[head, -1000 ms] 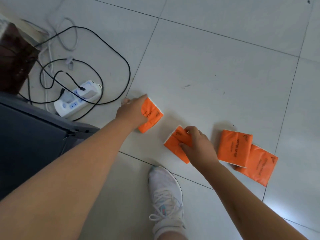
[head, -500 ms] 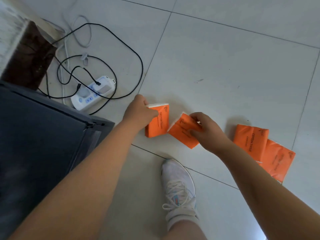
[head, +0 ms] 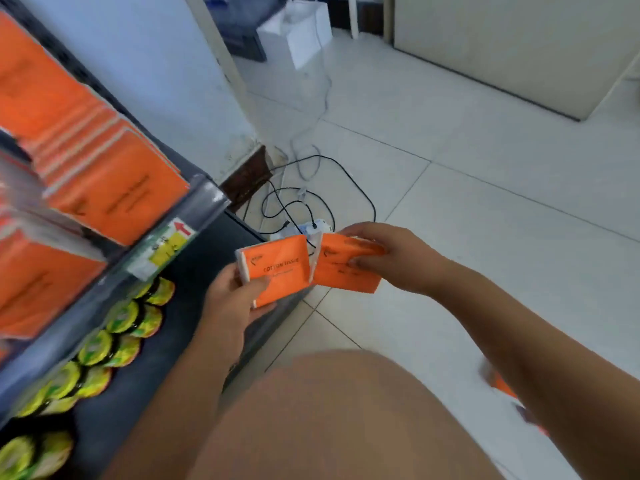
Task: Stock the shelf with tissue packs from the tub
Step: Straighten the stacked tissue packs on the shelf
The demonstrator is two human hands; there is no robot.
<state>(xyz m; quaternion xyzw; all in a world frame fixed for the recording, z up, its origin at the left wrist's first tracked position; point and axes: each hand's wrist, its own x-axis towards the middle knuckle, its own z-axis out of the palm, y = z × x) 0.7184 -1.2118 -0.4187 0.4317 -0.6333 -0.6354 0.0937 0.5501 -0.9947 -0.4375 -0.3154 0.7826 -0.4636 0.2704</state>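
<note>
A shelf [head: 207, 199] is seen on the left. Orange tissue packs [head: 114, 195] are stacked on 2 of its boards. Round yellow-green tins [head: 121, 320] are lined up on the dark bottom board. The floor [head: 485, 220] is made of white tiles. A white power strip [head: 311, 227], black cables [head: 346, 174] and a white bag [head: 301, 29] are set on it. A blurred orange pack [head: 502, 386] is seen on the floor at the lower right.
</note>
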